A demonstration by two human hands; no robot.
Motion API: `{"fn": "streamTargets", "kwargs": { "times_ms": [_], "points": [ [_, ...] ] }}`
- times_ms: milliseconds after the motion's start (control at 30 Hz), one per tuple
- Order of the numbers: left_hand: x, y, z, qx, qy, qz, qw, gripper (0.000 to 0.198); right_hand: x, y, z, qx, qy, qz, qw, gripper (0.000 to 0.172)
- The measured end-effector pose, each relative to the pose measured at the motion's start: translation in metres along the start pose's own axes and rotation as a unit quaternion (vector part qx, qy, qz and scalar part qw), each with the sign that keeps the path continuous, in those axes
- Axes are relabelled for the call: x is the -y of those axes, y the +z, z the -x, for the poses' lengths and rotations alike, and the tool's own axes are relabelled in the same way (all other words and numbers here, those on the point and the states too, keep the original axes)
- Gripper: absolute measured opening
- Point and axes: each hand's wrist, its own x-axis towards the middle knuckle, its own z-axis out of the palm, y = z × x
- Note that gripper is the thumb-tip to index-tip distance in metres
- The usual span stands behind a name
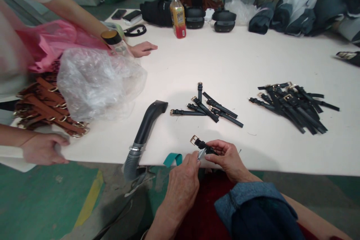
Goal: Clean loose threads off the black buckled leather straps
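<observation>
My right hand (pixel 228 157) grips a black watch strap (pixel 200 143) with a gold buckle at the near edge of the white table (pixel 225 63). My left hand (pixel 181 183) is closed on a small metal tool (pixel 201 153) whose tip touches the strap. A small group of black straps (pixel 209 107) lies just beyond my hands. A larger pile of black straps (pixel 292 105) lies to the right.
A black suction nozzle on a grey hose (pixel 143 135) rises at the table's near edge. Another person at the left rests a hand (pixel 42 149) on the edge, beside brown straps (pixel 47 107), clear plastic (pixel 95 82) and a pink bag. A drink bottle (pixel 178 15) stands at the back.
</observation>
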Motion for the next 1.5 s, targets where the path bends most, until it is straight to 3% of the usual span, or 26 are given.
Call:
{"fn": "streamTargets", "kwargs": {
  "times_ms": [167,333,433,567,633,733,833,933,1033,1200,1367,1500],
  "points": [
    [0.003,0.007,-0.003,-0.014,0.003,0.013,1.0,0.034,0.001,-0.001,0.0,0.004,0.024,-0.013,1.0,0.038],
    [0.007,0.01,-0.002,-0.073,-0.001,0.194,0.978,0.029,-0.002,0.0,0.001,0.017,0.03,-0.038,0.999,0.039],
    [0.013,0.005,-0.003,-0.118,-0.062,0.285,0.949,0.027,-0.004,-0.001,0.001,0.025,0.039,-0.03,0.998,0.039],
    [0.024,-0.005,-0.012,-0.153,-0.112,0.443,0.876,0.039,-0.004,-0.002,0.004,0.073,0.033,0.007,0.997,0.039],
    [0.026,-0.008,-0.018,-0.11,-0.113,0.518,0.84,0.045,-0.003,-0.001,0.005,0.109,0.002,0.046,0.993,0.038],
    [0.023,-0.009,-0.022,-0.04,-0.122,0.592,0.795,0.032,-0.002,-0.002,0.006,0.11,-0.071,0.139,0.982,0.037],
    [0.016,-0.005,-0.022,-0.054,-0.149,0.63,0.761,0.028,-0.003,-0.006,0.006,0.062,-0.176,0.258,0.948,0.031],
    [0.01,-0.002,-0.019,-0.066,-0.166,0.649,0.739,0.03,-0.005,-0.013,0.004,0.071,-0.259,0.324,0.907,0.025],
    [0.007,0.0,-0.018,-0.074,-0.179,0.645,0.739,0.032,-0.007,-0.018,0.002,0.09,-0.312,0.35,0.879,0.022],
    [0.003,0.001,-0.016,-0.053,-0.162,0.616,0.769,0.028,-0.009,-0.019,0.002,0.108,-0.348,0.382,0.849,0.02],
    [-0.001,0.005,-0.015,-0.037,-0.146,0.584,0.798,0.022,-0.014,-0.015,0.002,0.117,-0.353,0.353,0.859,0.019],
    [0.0,0.009,-0.015,-0.038,-0.149,0.581,0.8,0.023,-0.019,-0.014,0.002,0.125,-0.324,0.353,0.869,0.02]
  ]
}}
